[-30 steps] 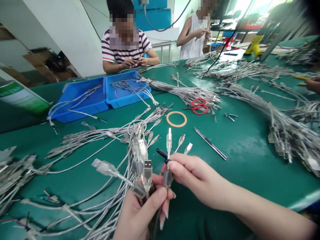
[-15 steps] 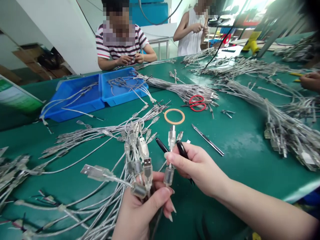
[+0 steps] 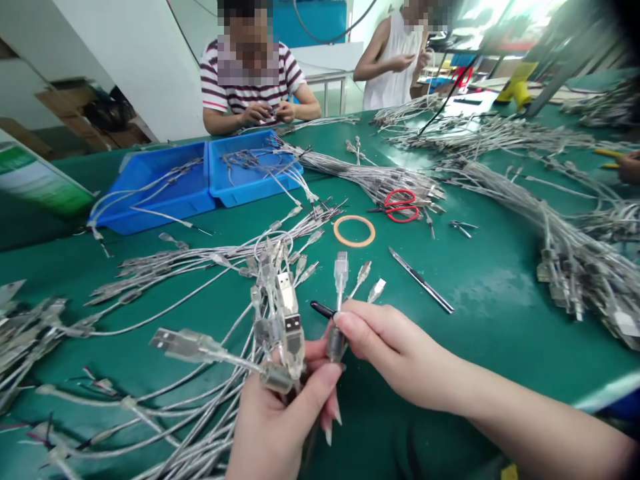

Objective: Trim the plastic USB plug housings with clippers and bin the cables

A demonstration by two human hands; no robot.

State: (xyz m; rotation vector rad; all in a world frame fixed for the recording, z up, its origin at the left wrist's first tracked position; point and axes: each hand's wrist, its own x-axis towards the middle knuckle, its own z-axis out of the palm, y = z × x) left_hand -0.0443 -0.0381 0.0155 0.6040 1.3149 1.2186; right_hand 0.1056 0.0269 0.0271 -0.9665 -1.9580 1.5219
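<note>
My left hand is closed around a bundle of clear USB cables, plugs standing upward out of the fist. My right hand pinches one upright cable just below its plug, right beside the bundle, with a black-handled tool tucked in the same hand. More loose cables fan out to the left over the green table.
Two blue trays with cables sit at the back left. A tan rubber ring, red scissors, a metal blade and tweezers lie mid-table. Thick cable heaps run along the right. Two people work at the far edge.
My right hand slid down the upright cable toward my left hand, and the black tool handle that stuck up between its fingers is folded back into the hand.
</note>
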